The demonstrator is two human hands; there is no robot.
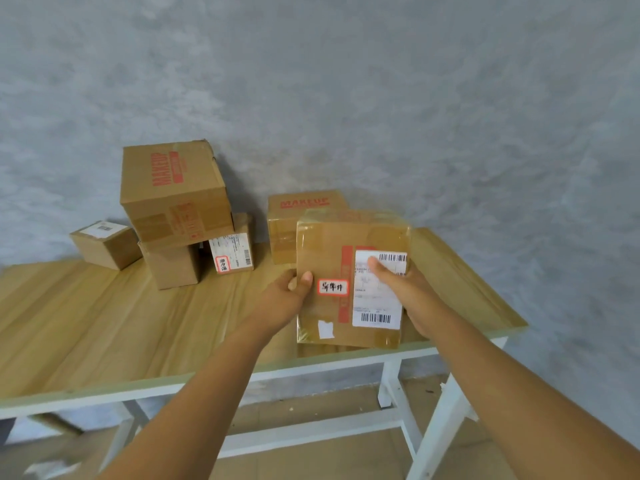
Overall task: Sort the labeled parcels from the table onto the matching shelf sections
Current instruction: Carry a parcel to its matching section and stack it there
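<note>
Looking down over the wooden table (104, 323), we note five other cardboard boxes at its far side against the grey wall (346, 81): a small box (105, 244) at far left with a white label on top, a large box (175, 192) printed "MAKEUP" in red and sitting tilted on a plain box (173, 266), a labeled box (231, 247) just beside that stack with a red-bordered handwritten tag facing us, and another "MAKEUP" box (304, 230) further right. That last box stands directly behind the held parcel (349, 278), which partly hides it. We hold the parcel near the table's front right edge, its broad face turned up toward us; whether its lower edge touches the tabletop we cannot tell. The face carries a white shipping label (377, 296) with barcodes, a small red-bordered tag (332, 287) with handwritten characters, and a torn white scrap lower left. Our left hand (287, 299) grips the parcel's left edge, thumb pressed on the face beside the tag, fingers curled behind out of sight. Our right hand (412, 292) clamps the right edge, thumb lying across the shipping label, fingers wrapped behind. Both forearms reach forward from the lower frame, bare.
</note>
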